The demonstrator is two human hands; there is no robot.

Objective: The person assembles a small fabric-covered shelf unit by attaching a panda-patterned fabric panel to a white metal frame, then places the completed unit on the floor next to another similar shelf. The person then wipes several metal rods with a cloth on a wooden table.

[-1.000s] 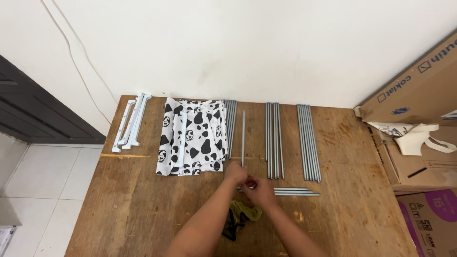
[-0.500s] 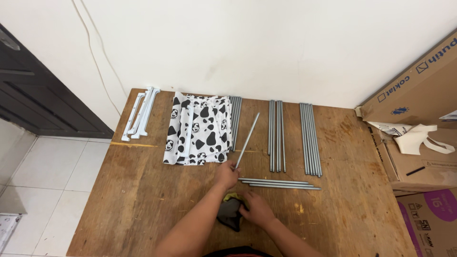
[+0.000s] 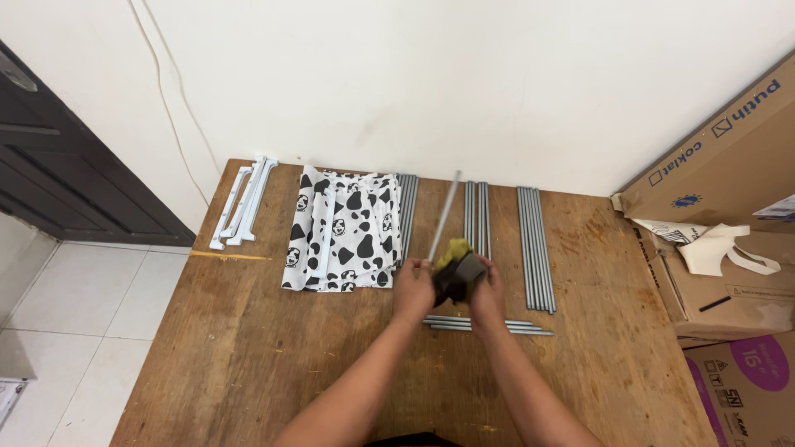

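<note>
1. While my head camera looks down at the worktop (image 3: 248,348), my left hand (image 3: 412,290) and right hand (image 3: 489,291) are raised together above it, fingers curled around a dark and yellow-green cloth (image 3: 457,269) wrapped about the near end of a grey metal rod (image 3: 445,213).
2. Half a second ago the hands were lower, near the worktop's front, with the cloth down between them; now rod and cloth are lifted, and the rod slants away towards the wall (image 3: 464,74). I judge that I have moved from picking up to rubbing the rod with the cloth.
3. Just below my hands a small bundle of short rods (image 3: 522,328) lies crosswise, partly hidden by my wrists.
4. Beyond them lie three sets of long rods: one by the fabric (image 3: 407,207), one in the middle (image 3: 478,211), one to the right (image 3: 537,248).
5. A folded cow-print fabric (image 3: 339,232) lies left of these, and white plastic rails (image 3: 242,199) sit at the far left corner.
6. Cardboard boxes (image 3: 720,165) crowd the right edge; nothing blocks my hands.
</note>
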